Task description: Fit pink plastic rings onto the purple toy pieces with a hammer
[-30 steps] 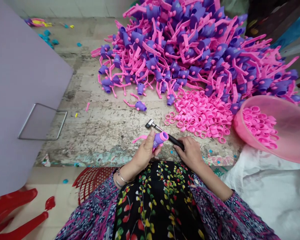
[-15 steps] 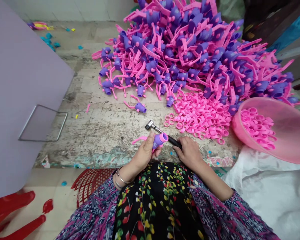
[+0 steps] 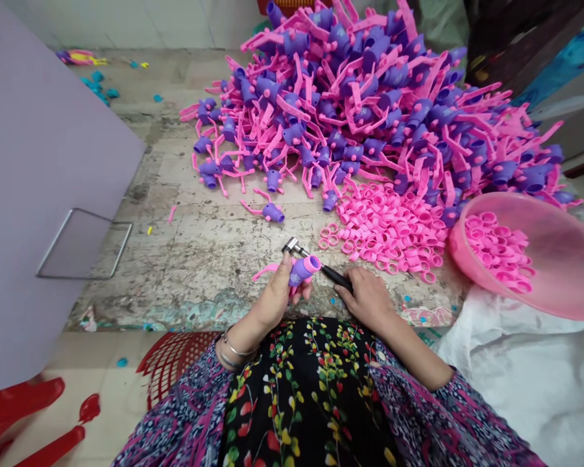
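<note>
Between the thumb and fingers of my left hand [image 3: 275, 295] is a purple plastic toy part [image 3: 300, 271] with pink arms, a pink ring around its round mouth facing up and right. My right hand [image 3: 368, 297] grips the black handle of a small hammer [image 3: 337, 277], whose metal head with a black face rests on or just above the worn tabletop [image 3: 214, 253], beyond the toy part. A heap of loose pink rings [image 3: 394, 227] lies past my right hand. One similar purple part [image 3: 273, 213] lies by itself in front of the large pile [image 3: 321, 117].
On the right a pink translucent bowl [image 3: 559, 259] holds more pink rings, beside a white sack [image 3: 525, 363]. A lilac panel [image 3: 53, 162] with a wire handle stands at left. Below the table edge are a red basket [image 3: 175, 360] and red plastic legs [image 3: 19, 402].
My left hand, with the purple toy part, has shifted slightly left and up, turning the part a little. My right hand stays on the hammer handle, nearly still. The view has moved slightly.
</note>
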A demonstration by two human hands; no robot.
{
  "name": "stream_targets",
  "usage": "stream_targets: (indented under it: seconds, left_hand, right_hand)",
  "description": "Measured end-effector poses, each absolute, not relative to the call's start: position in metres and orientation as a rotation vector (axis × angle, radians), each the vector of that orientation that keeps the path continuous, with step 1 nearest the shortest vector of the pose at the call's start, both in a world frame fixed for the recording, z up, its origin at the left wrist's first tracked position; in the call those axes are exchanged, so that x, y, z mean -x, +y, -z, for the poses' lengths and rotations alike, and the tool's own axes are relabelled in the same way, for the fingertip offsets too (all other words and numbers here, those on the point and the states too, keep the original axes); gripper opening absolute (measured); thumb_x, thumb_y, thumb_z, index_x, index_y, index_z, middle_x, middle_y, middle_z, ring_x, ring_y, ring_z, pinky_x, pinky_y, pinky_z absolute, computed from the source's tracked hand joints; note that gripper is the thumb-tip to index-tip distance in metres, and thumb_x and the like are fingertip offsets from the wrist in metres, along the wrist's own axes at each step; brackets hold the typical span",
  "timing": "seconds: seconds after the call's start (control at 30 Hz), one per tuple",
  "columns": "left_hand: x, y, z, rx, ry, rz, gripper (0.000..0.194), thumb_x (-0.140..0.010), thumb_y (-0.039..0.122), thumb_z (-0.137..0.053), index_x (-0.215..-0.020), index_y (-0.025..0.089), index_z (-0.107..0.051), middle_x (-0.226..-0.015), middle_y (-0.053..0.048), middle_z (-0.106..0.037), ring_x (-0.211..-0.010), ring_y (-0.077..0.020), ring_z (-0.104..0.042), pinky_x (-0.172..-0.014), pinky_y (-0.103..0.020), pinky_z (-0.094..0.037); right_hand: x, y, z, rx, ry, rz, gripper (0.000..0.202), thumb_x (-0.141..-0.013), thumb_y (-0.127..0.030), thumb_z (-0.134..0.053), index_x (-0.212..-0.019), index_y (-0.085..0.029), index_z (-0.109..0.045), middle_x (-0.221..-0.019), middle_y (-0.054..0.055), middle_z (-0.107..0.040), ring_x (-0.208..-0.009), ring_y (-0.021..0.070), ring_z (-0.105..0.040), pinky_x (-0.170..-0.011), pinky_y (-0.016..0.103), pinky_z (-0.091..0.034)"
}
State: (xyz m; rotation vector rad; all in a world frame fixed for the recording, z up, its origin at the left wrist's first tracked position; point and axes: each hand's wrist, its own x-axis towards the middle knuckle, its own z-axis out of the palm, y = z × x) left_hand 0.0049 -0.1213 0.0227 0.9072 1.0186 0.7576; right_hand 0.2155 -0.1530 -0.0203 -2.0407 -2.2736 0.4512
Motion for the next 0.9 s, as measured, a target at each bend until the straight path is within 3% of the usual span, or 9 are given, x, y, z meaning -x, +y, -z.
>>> stream_targets:
  seconds: [0.27,0.37,0.5,0.63,0.7,0.77,0.83,0.9]
  left_hand:
    - [-0.002,-0.118,-0.024,-0.840,1.024,-0.828,0.079,-0.085,0.078,-0.008,-0.063,0.018,-0.053,-0.040,0.002,-0.044,-0.035,-0.0072,-0.026,-0.040,-0.024,-0.020]
    - [0.003,-0.114,-0.024,-0.802,1.010,-0.878,0.074,-0.088,0.074,-0.013,-0.061,0.017,-0.052,-0.037,0.003,-0.039,-0.034,-0.0066,-0.026,-0.040,-0.023,-0.020]
    - [0.010,-0.105,-0.024,-0.752,0.999,-0.957,0.066,-0.090,0.070,-0.023,-0.059,0.017,-0.049,-0.035,0.005,-0.031,-0.035,-0.0063,-0.025,-0.040,-0.022,-0.019]
    - [0.016,-0.096,-0.019,-0.656,0.965,-0.990,0.061,-0.092,0.064,-0.024,-0.059,0.018,-0.046,-0.036,0.007,-0.027,-0.033,-0.0056,-0.019,-0.037,-0.021,-0.016]
    - [0.018,-0.092,-0.016,-0.624,0.969,-1.020,0.058,-0.092,0.062,-0.024,-0.060,0.019,-0.046,-0.037,0.007,-0.026,-0.032,-0.0054,-0.019,-0.036,-0.020,-0.015]
    - [0.019,-0.088,-0.013,-0.612,0.982,-1.054,0.056,-0.092,0.060,-0.026,-0.060,0.019,-0.045,-0.037,0.008,-0.025,-0.032,-0.0053,-0.019,-0.036,-0.020,-0.016]
    - [0.019,-0.085,-0.010,-0.609,0.999,-1.080,0.055,-0.091,0.060,-0.028,-0.060,0.019,-0.045,-0.038,0.008,-0.025,-0.032,-0.0052,-0.020,-0.036,-0.019,-0.017]
    - [0.018,-0.081,-0.008,-0.609,1.025,-1.099,0.054,-0.091,0.061,-0.028,-0.059,0.019,-0.044,-0.037,0.008,-0.026,-0.031,-0.0050,-0.020,-0.035,-0.019,-0.017]
  right_hand:
    - [-0.213,-0.150,0.013,2.058,-2.321,-0.473,0.018,-0.091,-0.032,-0.057,-0.099,-0.016,-0.057,-0.098,0.013,-0.066,-0.092,0.0285,-0.062,-0.074,0.035,-0.040]
    - [-0.212,-0.151,0.005,2.091,-2.323,-0.500,0.016,-0.092,-0.030,-0.054,-0.098,-0.016,-0.056,-0.095,0.014,-0.067,-0.087,0.0282,-0.064,-0.069,0.034,-0.040]
    - [-0.216,-0.155,0.001,2.163,-2.214,-0.610,0.023,-0.094,-0.034,-0.048,-0.109,-0.018,-0.054,-0.079,0.010,-0.070,-0.066,0.0267,-0.066,-0.055,0.031,-0.035]
    - [-0.223,-0.161,0.011,1.991,-2.031,-0.797,0.036,-0.093,-0.039,-0.049,-0.125,-0.024,-0.054,-0.086,0.006,-0.074,-0.065,0.0243,-0.068,-0.057,0.031,-0.045]
    - [-0.225,-0.163,0.016,1.897,-1.872,-0.899,0.039,-0.091,-0.042,-0.051,-0.126,-0.026,-0.057,-0.094,0.005,-0.075,-0.071,0.0237,-0.070,-0.063,0.034,-0.052]
    - [-0.224,-0.164,0.016,1.799,-1.714,-0.952,0.040,-0.090,-0.044,-0.052,-0.124,-0.025,-0.061,-0.110,0.007,-0.073,-0.092,0.0256,-0.071,-0.077,0.039,-0.056]
    - [-0.221,-0.165,0.009,1.711,-1.590,-0.972,0.043,-0.090,-0.046,-0.053,-0.125,-0.023,-0.063,-0.124,0.008,-0.068,-0.112,0.0274,-0.065,-0.092,0.043,-0.053]
    - [-0.216,-0.166,-0.002,1.639,-1.517,-1.006,0.044,-0.091,-0.047,-0.052,-0.126,-0.023,-0.064,-0.128,0.008,-0.065,-0.118,0.0278,-0.062,-0.098,0.045,-0.050]
